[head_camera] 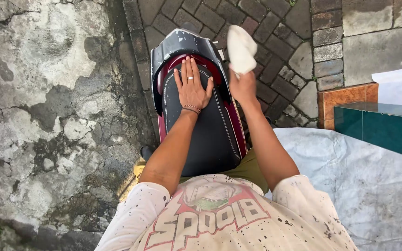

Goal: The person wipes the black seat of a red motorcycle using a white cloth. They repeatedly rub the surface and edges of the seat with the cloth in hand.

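left hand [190, 87] flat, fingers spread, palm down on the rear end of the black scooter seat [205, 135] | right hand [243, 86] grip closed around a white cloth [240, 49], held up just off the seat's right edge, over the brick paving [275, 32] | dark red tail panel [182, 44] just beyond my fingertips

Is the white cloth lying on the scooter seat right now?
No, the right hand holds the white cloth up beside the seat.
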